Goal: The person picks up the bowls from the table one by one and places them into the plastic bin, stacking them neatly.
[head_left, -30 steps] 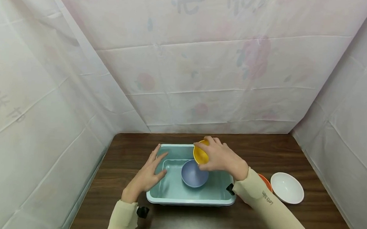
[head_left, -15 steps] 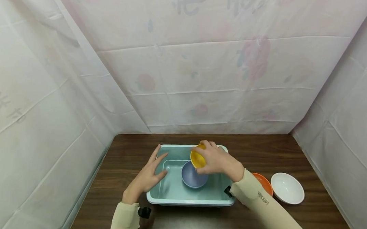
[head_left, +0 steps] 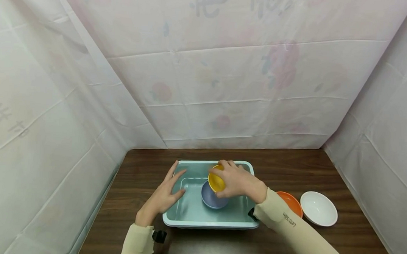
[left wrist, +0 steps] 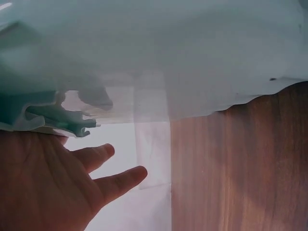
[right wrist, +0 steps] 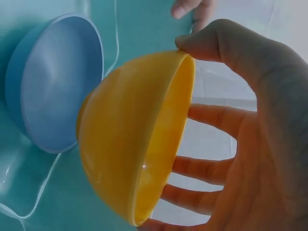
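Observation:
A yellow bowl [head_left: 216, 180] is held by my right hand [head_left: 239, 182], thumb on one side of its rim and fingers on the other, as the right wrist view shows. It is tilted just above a blue bowl [head_left: 212, 198], which sits upright inside a pale teal basin [head_left: 189, 213]. In the right wrist view the yellow bowl [right wrist: 130, 130] overlaps the blue bowl [right wrist: 62, 82]; whether they touch I cannot tell. At the basin's left side is my left hand [head_left: 163, 195], fingers spread, holding nothing. The left wrist view has that hand [left wrist: 48, 183] by the basin wall [left wrist: 144, 57].
To the right of the basin an orange bowl [head_left: 290, 202] lies on the dark wooden table [head_left: 147, 162], partly hidden by the right sleeve. A white bowl [head_left: 318, 208] stands beside it. White printed sheets [head_left: 225, 86] enclose the back and sides.
My right hand has moved a little left and toward me, lowering the yellow bowl over the blue one. More of the orange bowl now shows. The left hand has stayed in place.

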The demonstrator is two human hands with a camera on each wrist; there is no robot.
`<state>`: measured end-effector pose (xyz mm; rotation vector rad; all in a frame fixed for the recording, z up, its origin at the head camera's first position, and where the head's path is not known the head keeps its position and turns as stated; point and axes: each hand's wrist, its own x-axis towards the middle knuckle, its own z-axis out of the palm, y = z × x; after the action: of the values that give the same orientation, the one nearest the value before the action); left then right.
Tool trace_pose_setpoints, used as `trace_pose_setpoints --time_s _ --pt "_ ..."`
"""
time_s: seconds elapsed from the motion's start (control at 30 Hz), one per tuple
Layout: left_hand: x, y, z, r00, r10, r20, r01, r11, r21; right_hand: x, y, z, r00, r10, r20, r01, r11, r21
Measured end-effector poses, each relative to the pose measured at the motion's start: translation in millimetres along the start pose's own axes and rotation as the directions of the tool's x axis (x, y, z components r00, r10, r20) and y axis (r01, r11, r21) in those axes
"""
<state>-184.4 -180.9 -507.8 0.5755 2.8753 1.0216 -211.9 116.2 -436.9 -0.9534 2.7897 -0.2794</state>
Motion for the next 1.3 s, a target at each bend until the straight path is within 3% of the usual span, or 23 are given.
trace_pose_setpoints --time_s 0.5,0.8,1.3 --pt "0.2 3.4 -2.8 1.0 -0.003 0.005 0.002 0.998 0.067 10.6 -9.6 6.3 0.994 -0.059 0.089 0.065 0.996 -0.059" --pt "-0.6 5.5 -4.2 1.0 -0.014 0.022 0.012 0.997 0.081 16.3 -10.5 11.0 0.99 -0.087 0.112 0.099 0.989 -0.113" --pt "-0.8 5.7 -4.6 0.999 -0.028 0.035 0.024 0.995 0.098 21.8 -9.9 24.8 0.989 -0.1 0.112 0.113 0.987 -0.116"
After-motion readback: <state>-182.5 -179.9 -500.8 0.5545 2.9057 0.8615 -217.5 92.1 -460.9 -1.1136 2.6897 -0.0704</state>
